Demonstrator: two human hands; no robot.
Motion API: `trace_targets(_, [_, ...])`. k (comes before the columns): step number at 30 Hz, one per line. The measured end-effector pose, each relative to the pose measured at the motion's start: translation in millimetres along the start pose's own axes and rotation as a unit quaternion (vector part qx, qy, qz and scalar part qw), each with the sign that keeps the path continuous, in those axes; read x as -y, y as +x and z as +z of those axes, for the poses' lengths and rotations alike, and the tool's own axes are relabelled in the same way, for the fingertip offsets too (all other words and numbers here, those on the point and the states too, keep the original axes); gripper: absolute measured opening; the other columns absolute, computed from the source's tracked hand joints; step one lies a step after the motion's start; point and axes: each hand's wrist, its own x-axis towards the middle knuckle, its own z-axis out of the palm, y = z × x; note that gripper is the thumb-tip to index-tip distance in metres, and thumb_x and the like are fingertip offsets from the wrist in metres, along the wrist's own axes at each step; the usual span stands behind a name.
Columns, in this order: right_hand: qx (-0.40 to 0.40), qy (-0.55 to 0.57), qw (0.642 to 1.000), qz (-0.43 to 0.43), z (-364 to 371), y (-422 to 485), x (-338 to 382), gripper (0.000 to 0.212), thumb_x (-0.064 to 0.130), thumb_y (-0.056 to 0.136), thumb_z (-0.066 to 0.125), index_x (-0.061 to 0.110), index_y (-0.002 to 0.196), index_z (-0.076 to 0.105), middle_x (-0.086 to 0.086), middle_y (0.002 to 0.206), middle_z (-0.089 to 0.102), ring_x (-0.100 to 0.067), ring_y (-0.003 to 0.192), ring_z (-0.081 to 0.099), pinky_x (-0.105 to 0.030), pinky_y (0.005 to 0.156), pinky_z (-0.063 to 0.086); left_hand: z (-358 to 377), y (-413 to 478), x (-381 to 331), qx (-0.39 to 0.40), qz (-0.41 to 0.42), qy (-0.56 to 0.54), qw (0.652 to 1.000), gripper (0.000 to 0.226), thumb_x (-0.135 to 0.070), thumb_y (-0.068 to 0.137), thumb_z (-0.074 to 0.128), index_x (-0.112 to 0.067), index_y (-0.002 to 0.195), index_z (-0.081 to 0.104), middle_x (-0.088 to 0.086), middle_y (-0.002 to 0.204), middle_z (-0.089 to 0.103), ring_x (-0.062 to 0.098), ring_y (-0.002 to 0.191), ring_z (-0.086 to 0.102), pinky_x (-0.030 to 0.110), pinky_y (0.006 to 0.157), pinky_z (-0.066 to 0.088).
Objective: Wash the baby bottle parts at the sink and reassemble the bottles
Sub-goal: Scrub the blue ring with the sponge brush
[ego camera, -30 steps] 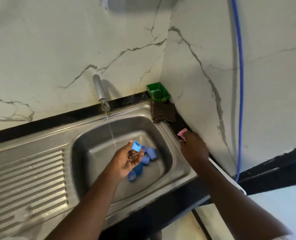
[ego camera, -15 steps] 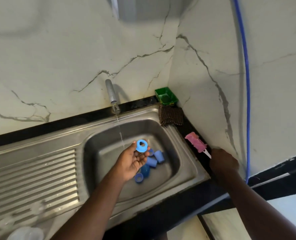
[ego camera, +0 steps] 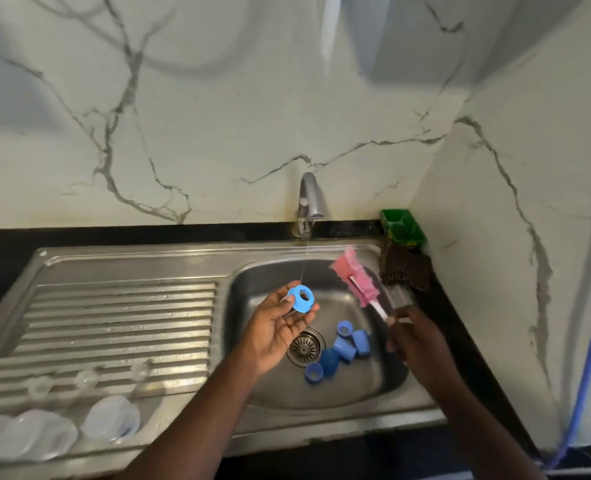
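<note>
Bare basin floor (ego camera: pixel 349 393) before blue caps (ego camera: pixel 344 348); tap (ego camera: pixel 309 199) above back rim.

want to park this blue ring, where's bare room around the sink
Bare: the far ribs of the drainboard, behind the clear pieces, and the basin floor on the near side of the blue parts. Crowded: right of the drain, where those parts cluster, and the drainboard's near-left corner.

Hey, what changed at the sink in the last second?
The right hand took hold of the pink bottle brush from the counter and carried it left over the sink basin. The left hand still holds the blue ring under the tap; the blue parts stay in the basin.
</note>
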Motion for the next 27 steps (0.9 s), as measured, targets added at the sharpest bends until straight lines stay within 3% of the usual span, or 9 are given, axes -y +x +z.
trace_targets(4, [0.05,0.077,0.993,-0.072,46.3,-16.6,67.5,0.014,0.009,0.098,0.057,0.014,0.085,0.059,-0.006,0.06,0.063,-0.004,0.046,0.051,-0.018,0.049,0.041,-3.8,-6.1,-12.6,0.006,0.066,0.019,0.998,0.043,-0.002,0.085,0.06,-0.002,0.128,0.057,0.021,0.123,0.066,0.033,0.106,0.069,0.037,0.086,0.06])
trace_targets(8, [0.09,0.063,0.989,-0.103,77.4,-21.8,92.3,0.014,0.012,0.097,0.058,0.021,0.087,0.058,-0.005,0.063,0.065,-0.007,0.049,0.052,-0.03,0.052,0.043,-5.1,-17.7,-30.1,0.024,0.116,0.036,0.992,0.031,0.0,0.096,0.05,-0.003,0.126,0.058,0.015,0.118,0.071,0.025,0.107,0.071,0.038,0.099,0.054])
trace_targets(15, [0.071,0.02,0.993,-0.096,96.7,-21.9,101.8,0.011,0.017,0.097,0.06,0.022,0.088,0.057,-0.004,0.064,0.067,-0.004,0.048,0.053,-0.027,0.052,0.043,-15.9,-33.4,-54.0,-0.01,0.133,0.085,0.987,0.038,0.0,0.096,0.056,-0.002,0.134,0.053,0.02,0.128,0.065,0.032,0.115,0.067,0.033,0.09,0.059])
trace_targets(19, [0.054,0.017,0.993,-0.103,100.7,-28.0,104.7,0.011,0.015,0.097,0.059,0.021,0.089,0.057,-0.005,0.063,0.067,-0.003,0.045,0.051,-0.02,0.047,0.039,-18.5,-36.7,-62.3,-0.012,0.134,0.08,0.988,0.036,-0.001,0.095,0.057,-0.002,0.131,0.055,0.021,0.128,0.065,0.033,0.118,0.065,0.037,0.094,0.057])
trace_targets(23, [0.05,0.029,0.992,-0.112,102.6,-37.9,106.3,0.011,0.015,0.097,0.06,0.022,0.089,0.057,-0.005,0.063,0.067,-0.004,0.046,0.05,-0.029,0.048,0.041,-18.0,-41.3,-64.3,0.002,0.133,0.098,0.986,0.03,0.0,0.097,0.054,-0.004,0.126,0.057,0.019,0.124,0.067,0.03,0.115,0.067,0.034,0.089,0.059])
trace_targets(27, [0.008,0.017,0.994,-0.107,101.0,-45.7,100.9,0.011,0.017,0.097,0.061,0.024,0.09,0.057,-0.003,0.063,0.067,-0.005,0.047,0.054,-0.021,0.047,0.042,-20.8,-44.6,-66.2,0.015,0.123,0.102,0.987,0.036,-0.002,0.095,0.058,-0.003,0.131,0.055,0.02,0.127,0.066,0.032,0.118,0.065,0.039,0.094,0.057])
